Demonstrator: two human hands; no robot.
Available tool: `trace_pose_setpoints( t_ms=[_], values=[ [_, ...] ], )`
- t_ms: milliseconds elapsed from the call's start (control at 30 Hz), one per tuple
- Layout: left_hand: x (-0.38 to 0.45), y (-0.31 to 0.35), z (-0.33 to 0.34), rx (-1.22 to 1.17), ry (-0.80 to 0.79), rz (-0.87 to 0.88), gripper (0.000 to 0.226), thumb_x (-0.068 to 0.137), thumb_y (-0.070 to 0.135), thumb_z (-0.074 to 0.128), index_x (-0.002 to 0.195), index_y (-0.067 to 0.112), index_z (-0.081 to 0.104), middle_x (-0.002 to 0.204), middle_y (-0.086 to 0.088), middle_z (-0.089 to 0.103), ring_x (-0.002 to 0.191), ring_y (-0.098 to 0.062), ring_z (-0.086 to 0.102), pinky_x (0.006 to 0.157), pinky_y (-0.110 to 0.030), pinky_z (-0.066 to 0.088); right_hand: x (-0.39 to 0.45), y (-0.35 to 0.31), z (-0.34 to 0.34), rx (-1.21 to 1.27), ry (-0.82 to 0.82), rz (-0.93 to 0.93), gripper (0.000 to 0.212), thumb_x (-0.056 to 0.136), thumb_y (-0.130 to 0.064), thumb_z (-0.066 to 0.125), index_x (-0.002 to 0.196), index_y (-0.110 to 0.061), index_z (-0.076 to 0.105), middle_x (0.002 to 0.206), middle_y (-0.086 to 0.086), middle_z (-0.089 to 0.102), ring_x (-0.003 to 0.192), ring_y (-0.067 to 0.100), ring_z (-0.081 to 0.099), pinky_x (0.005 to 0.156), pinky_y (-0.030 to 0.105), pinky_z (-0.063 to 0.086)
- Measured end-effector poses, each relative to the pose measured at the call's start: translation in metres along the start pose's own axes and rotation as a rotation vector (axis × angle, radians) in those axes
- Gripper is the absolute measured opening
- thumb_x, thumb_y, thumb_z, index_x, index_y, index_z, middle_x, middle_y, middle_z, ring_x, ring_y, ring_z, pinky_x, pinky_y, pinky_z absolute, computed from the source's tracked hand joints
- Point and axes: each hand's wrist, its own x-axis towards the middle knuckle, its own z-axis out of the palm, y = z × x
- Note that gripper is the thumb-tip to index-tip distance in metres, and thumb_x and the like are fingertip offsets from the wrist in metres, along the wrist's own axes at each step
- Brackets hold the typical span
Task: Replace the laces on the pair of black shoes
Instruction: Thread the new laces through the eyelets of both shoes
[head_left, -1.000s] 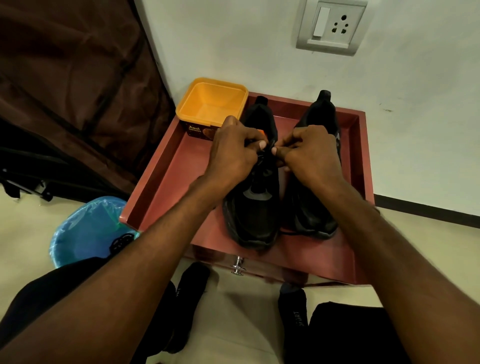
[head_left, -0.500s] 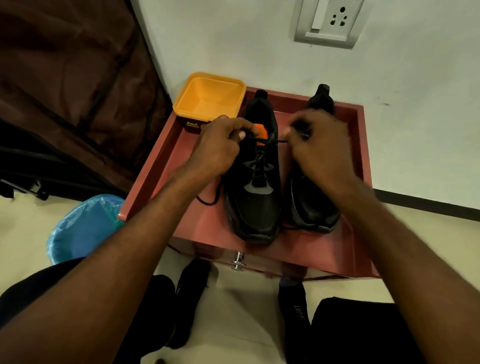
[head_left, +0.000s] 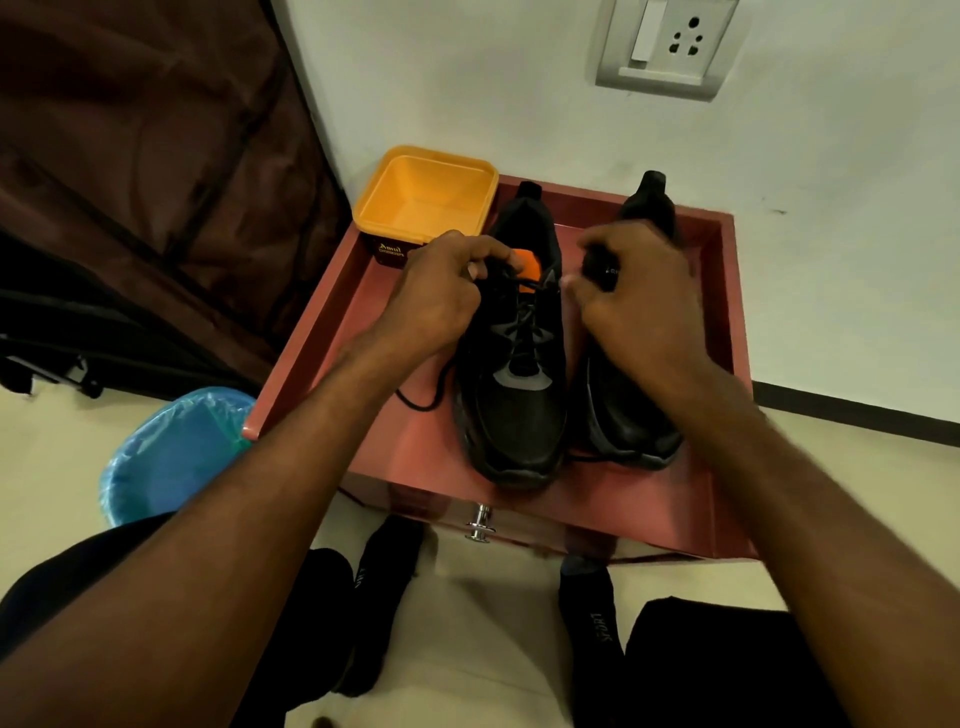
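I have both hands up at the collar end of the left black shoe (head_left: 511, 374), which stands on the red tray-topped table (head_left: 415, 441) with its toe toward me and heel toward the wall, so its long axis runs straight away from me. My left hand (head_left: 441, 296) pinches the black lace (head_left: 501, 270) at the top eyelets, fingers curled; a slack loop of that lace trails onto the table by the shoe's left flank. My right hand (head_left: 639, 306) is curled too, just right of the tongue and over the right black shoe (head_left: 631, 410), but motion blur hides what it grips. The laced throat lies between the two hands, so I judge the next pull goes sideways, across the shoe's axis, left hand being the nearer one.
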Motion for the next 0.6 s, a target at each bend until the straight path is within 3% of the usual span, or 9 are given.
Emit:
trace_pose_setpoints(
  t_ms=[67, 100, 167, 267, 333, 400, 467, 533, 600],
  values=[
    [0.0, 0.002, 0.0, -0.006, 0.004, 0.004, 0.059, 0.092, -0.021, 0.036, 0.113, 0.018, 0.075, 0.109, -0.014, 0.058, 0.101, -0.027, 0.058, 0.075, -0.031, 0.053, -0.001, -0.001, 0.006, -0.004, -0.07, 0.01, 0.018, 0.094, -0.029, 0.073, 0.111, -0.023, 0.077, 0.101, -0.008, 0.073, 0.082, 0.007, 0.067, 0.082, 0.027, 0.057],
    [-0.001, 0.003, 0.0, -0.025, 0.0, 0.003, 0.058, 0.093, -0.021, 0.035, 0.114, 0.016, 0.075, 0.109, -0.011, 0.057, 0.101, -0.023, 0.058, 0.075, -0.026, 0.054, 0.001, 0.002, 0.005, 0.003, -0.018, 0.052, 0.013, 0.096, -0.027, 0.071, 0.106, -0.025, 0.079, 0.096, -0.01, 0.074, 0.076, 0.004, 0.066, 0.078, 0.025, 0.058],
    [-0.003, 0.004, -0.002, -0.039, -0.011, -0.002, 0.058, 0.092, -0.024, 0.035, 0.117, 0.012, 0.074, 0.109, -0.006, 0.055, 0.097, -0.014, 0.056, 0.069, -0.007, 0.047, 0.009, 0.009, -0.011, 0.02, 0.255, 0.22, 0.015, 0.095, -0.022, 0.065, 0.101, -0.026, 0.079, 0.094, -0.013, 0.074, 0.079, 0.003, 0.066, 0.072, 0.008, 0.046],
    [-0.003, 0.002, -0.003, 0.001, -0.004, 0.006, 0.067, 0.084, -0.029, 0.035, 0.117, 0.015, 0.075, 0.103, -0.008, 0.052, 0.096, -0.017, 0.051, 0.065, -0.002, 0.04, 0.015, 0.023, -0.031, 0.003, 0.512, 0.326, 0.021, 0.091, -0.02, 0.061, 0.108, -0.025, 0.072, 0.109, -0.009, 0.07, 0.097, 0.009, 0.066, 0.077, 0.017, 0.04],
    [-0.002, 0.0, -0.001, 0.009, -0.003, 0.018, 0.068, 0.084, -0.028, 0.035, 0.117, 0.016, 0.075, 0.102, -0.008, 0.053, 0.1, -0.025, 0.054, 0.071, -0.007, 0.045, 0.01, 0.02, -0.023, -0.007, 0.391, 0.192, 0.03, 0.09, -0.015, 0.063, 0.118, -0.022, 0.068, 0.122, -0.004, 0.065, 0.103, 0.006, 0.062, 0.081, 0.013, 0.04],
    [-0.001, 0.002, 0.0, 0.038, 0.004, 0.033, 0.062, 0.09, -0.023, 0.036, 0.116, 0.016, 0.075, 0.102, -0.009, 0.054, 0.102, -0.029, 0.058, 0.078, -0.018, 0.049, 0.005, 0.01, -0.006, 0.012, 0.113, 0.053, 0.033, 0.092, -0.021, 0.071, 0.124, -0.022, 0.067, 0.121, -0.007, 0.066, 0.104, 0.004, 0.062, 0.084, 0.009, 0.042],
    [-0.002, 0.005, 0.0, 0.067, 0.011, 0.054, 0.054, 0.095, -0.018, 0.039, 0.117, 0.016, 0.075, 0.105, -0.007, 0.058, 0.102, -0.026, 0.061, 0.083, -0.027, 0.053, 0.002, 0.006, 0.005, -0.004, -0.076, 0.022, 0.028, 0.091, -0.033, 0.076, 0.118, -0.025, 0.074, 0.108, -0.009, 0.072, 0.096, 0.006, 0.066, 0.086, 0.024, 0.054],
    [-0.003, 0.004, 0.0, 0.05, 0.014, 0.065, 0.045, 0.1, -0.01, 0.044, 0.118, 0.018, 0.075, 0.114, -0.006, 0.061, 0.106, -0.023, 0.063, 0.089, -0.035, 0.057, 0.005, 0.009, 0.001, -0.036, -0.027, 0.06, 0.018, 0.093, -0.036, 0.074, 0.107, -0.025, 0.079, 0.099, -0.007, 0.077, 0.088, 0.01, 0.07, 0.082, 0.033, 0.059],
    [-0.004, 0.002, -0.001, 0.037, 0.003, 0.072, 0.033, 0.103, 0.001, 0.053, 0.121, 0.019, 0.074, 0.116, -0.004, 0.062, 0.105, -0.021, 0.063, 0.09, -0.036, 0.056, 0.01, 0.016, -0.011, -0.027, 0.095, 0.131, 0.017, 0.094, -0.035, 0.073, 0.106, -0.026, 0.08, 0.102, -0.007, 0.077, 0.09, 0.009, 0.071, 0.081, 0.024, 0.054]
  ],
)
